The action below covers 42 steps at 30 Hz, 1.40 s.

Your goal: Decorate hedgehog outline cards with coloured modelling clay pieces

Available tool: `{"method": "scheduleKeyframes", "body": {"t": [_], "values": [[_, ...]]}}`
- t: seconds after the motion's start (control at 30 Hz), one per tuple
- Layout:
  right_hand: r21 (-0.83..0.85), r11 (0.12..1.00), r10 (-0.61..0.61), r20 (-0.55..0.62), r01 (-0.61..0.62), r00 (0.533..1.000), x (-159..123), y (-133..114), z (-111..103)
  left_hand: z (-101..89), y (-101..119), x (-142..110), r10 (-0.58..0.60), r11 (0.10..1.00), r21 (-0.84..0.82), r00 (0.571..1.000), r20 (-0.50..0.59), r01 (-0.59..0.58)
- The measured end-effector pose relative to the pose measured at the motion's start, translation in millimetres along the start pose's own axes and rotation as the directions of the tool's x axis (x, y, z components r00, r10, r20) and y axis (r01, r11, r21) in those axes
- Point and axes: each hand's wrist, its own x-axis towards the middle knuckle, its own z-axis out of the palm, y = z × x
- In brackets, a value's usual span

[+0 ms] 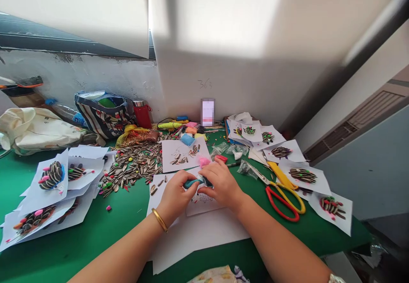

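My left hand [179, 195] pinches a lump of teal modelling clay [191, 184], which looks partly covered in clear wrap. My right hand [223, 184] is closed around the other side of the same lump, and its fingers hide much of it. Below both hands lies a small sheet with a drawing [204, 198], on top of larger white paper [198, 234]. A few sunflower seeds [154, 189] rest left of my left hand. Pink clay [204, 161] and a red piece [221, 158] sit just beyond my right hand.
Scissors with red and yellow handles [281, 200] and a yellow cutter [281, 174] lie to the right. Seed-decorated cards are spread at right [303, 175] and stacked at left [53, 176]. Behind are a seed pile [134, 164], a phone [208, 112], a red flask [142, 115] and bags [102, 112].
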Motion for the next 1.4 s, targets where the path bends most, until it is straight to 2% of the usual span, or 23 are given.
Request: {"method": "scheduleKeyframes", "body": {"t": [0.17, 0.3, 0.43, 0.63, 0.83, 1.07, 1.2, 1.4], "values": [[-0.059, 0.998, -0.02, -0.002, 0.02, 1.0, -1, -2, 5, 0.0, 0, 0, -0.028, 0.998, 0.055, 0.999, 0.017, 0.027], [-0.061, 0.997, -0.043, -0.011, 0.042, 0.999, -1, -2, 6, 0.9, -2, 2, -0.116, 0.993, -0.027, 0.993, 0.016, 0.117], [0.005, 0.998, -0.067, 0.031, 0.066, 0.997, -1, -2, 4, 1.3, -5, 4, -0.173, 0.98, -0.093, 0.985, 0.018, 0.174], [0.045, 0.999, -0.014, 0.0, 0.014, 1.0, 1, -4, 2, 2.2, -2, 3, -0.171, 0.961, -0.198, 0.979, 0.113, 0.191], [0.046, 0.999, -0.013, -0.05, 0.015, 0.999, 1, -7, 2, 1.5, -1, 4, -0.191, 0.941, -0.247, 0.967, 0.17, 0.23], [0.082, 0.996, -0.015, -0.08, 0.022, 0.997, 1, -2, 4, -0.7, 1, 6, -0.264, 0.871, -0.365, 0.94, 0.215, 0.329], [0.156, 0.988, 0.031, -0.12, -0.011, 0.992, 0, 5, 4, -1.7, 2, 5, -0.31, 0.837, -0.408, 0.93, 0.196, 0.365], [0.237, 0.966, 0.132, -0.133, -0.098, 0.982, -2, 9, 0, 0.1, -5, 5, -0.4, 0.677, -0.616, 0.904, 0.152, 0.403]]}}
